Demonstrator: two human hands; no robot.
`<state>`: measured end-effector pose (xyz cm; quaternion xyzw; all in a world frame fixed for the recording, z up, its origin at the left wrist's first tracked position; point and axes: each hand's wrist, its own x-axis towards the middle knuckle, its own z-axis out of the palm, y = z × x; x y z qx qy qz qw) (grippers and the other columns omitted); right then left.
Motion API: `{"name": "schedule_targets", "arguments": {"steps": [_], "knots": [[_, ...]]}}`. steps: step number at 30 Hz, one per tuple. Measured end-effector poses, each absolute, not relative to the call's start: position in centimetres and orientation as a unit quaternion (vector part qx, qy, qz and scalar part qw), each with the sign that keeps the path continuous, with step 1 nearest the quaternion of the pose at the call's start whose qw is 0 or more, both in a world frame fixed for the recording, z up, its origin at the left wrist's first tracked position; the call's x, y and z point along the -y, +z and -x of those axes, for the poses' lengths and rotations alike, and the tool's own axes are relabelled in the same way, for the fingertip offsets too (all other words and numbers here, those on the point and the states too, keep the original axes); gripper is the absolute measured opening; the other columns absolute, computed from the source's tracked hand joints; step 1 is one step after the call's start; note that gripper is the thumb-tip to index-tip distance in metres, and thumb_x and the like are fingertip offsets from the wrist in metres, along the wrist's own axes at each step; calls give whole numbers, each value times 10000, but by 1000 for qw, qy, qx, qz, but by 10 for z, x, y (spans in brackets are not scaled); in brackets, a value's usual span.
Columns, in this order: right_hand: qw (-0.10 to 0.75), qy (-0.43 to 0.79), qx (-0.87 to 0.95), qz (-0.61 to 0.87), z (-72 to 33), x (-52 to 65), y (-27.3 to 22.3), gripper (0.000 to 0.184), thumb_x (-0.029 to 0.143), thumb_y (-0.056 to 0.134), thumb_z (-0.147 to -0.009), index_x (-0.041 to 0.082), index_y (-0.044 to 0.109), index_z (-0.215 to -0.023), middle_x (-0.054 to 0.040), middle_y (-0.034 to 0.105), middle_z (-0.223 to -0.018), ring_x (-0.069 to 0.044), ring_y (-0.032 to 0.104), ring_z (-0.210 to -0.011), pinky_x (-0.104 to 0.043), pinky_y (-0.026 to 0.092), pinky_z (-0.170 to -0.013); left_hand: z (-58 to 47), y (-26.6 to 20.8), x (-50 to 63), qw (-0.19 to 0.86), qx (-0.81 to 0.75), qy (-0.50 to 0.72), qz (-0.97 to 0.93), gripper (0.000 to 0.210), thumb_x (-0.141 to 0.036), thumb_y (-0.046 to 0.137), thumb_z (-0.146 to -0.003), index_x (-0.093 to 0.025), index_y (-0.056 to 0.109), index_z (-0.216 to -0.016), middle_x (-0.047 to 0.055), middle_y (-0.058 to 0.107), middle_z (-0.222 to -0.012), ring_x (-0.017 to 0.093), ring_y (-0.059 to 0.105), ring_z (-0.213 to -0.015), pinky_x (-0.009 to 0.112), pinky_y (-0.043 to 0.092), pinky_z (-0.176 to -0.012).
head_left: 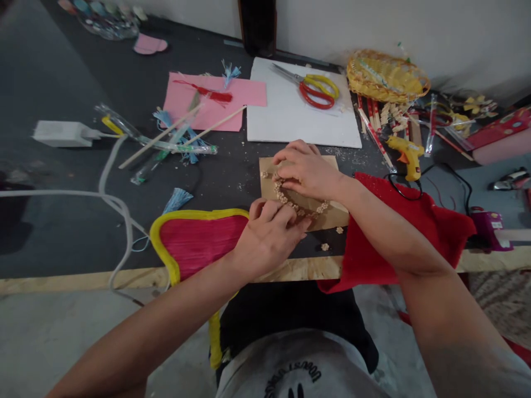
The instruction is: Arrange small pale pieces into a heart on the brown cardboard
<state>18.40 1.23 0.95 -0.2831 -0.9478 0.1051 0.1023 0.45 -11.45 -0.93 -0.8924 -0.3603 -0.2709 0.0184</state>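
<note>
A curved string of small beige flower-shaped pieces (281, 193) lies on a square of brown cardboard (332, 166). My left hand (267, 235) rests at its lower left part, fingers curled and closed on the pieces. From above, my right hand (309, 172) reaches over the curve, thumb and fingertips pinched at its upper left end. The palms hide some of the pieces. Loose beige flowers (325, 247) lie near the cardboard's front edge. Beside my left forearm is a pink fan-like panel with a fuzzy yellow border (199, 215).
Scissors (317, 91) lie on a white board (282, 124) behind my hands. A yellow glue gun (409, 156) and red felt (373, 265) are to the right, near a wicker basket (385, 91). Sticks, blue tassels (178, 199) and a white cable (110, 171) occupy the left.
</note>
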Motion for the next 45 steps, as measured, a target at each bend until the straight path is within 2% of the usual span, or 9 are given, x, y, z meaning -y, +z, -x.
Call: {"name": "schedule_targets", "arguments": {"steps": [10, 14, 26, 34, 40, 45], "knots": [[85, 81, 946, 302, -193, -7, 24, 208, 259, 621, -971, 240, 688, -1167, -101, 601, -1346, -317, 393, -1261, -494, 376, -957, -4, -8, 114, 25, 355, -274, 893, 211, -224, 685, -918, -273, 728, -1119, 46, 606, -881, 242, 457, -933, 405, 342, -810], [117, 71, 937, 321, -213, 2, 32, 244, 287, 605, -979, 237, 668, -1209, -105, 610, -1323, -320, 421, -1239, -513, 384, -975, -4, -7, 115, 19, 356, -260, 897, 202, -232, 681, -917, -273, 723, -1111, 53, 603, -885, 247, 457, -930, 415, 349, -813], [183, 105, 892, 399, -280, 47, 31, 213, 354, 620, -968, 239, 727, -1113, -96, 662, -1240, -303, 505, -1174, -516, 420, -1027, -3, -9, 113, 36, 351, -253, 901, 254, -277, 651, -951, -310, 705, -1197, 47, 636, -910, 245, 461, -938, 418, 356, -849], [223, 119, 875, 413, -278, 75, 27, 175, 276, 589, -989, 236, 752, -1037, -88, 706, -1165, -270, 549, -1123, -489, 460, -1009, -3, -10, 113, 28, 350, -243, 904, 212, -315, 637, -959, -318, 717, -1155, 56, 631, -934, 254, 456, -940, 428, 346, -827], [199, 125, 888, 396, -252, 90, 16, 171, 229, 603, -962, 254, 755, -1037, -81, 692, -1214, -297, 497, -1234, -512, 441, -1006, -3, -7, 113, 6, 363, -228, 903, 75, -319, 673, -930, -267, 725, -917, 64, 629, -945, 267, 476, -977, 431, 357, -834], [159, 109, 897, 397, -239, 92, 13, 98, 226, 670, -906, 233, 748, -965, -78, 672, -1314, -334, 446, -1301, -548, 396, -1030, -2, -8, 113, 25, 358, -221, 907, 105, -329, 667, -937, -272, 747, -977, 66, 638, -938, 269, 475, -969, 422, 371, -825]]}}
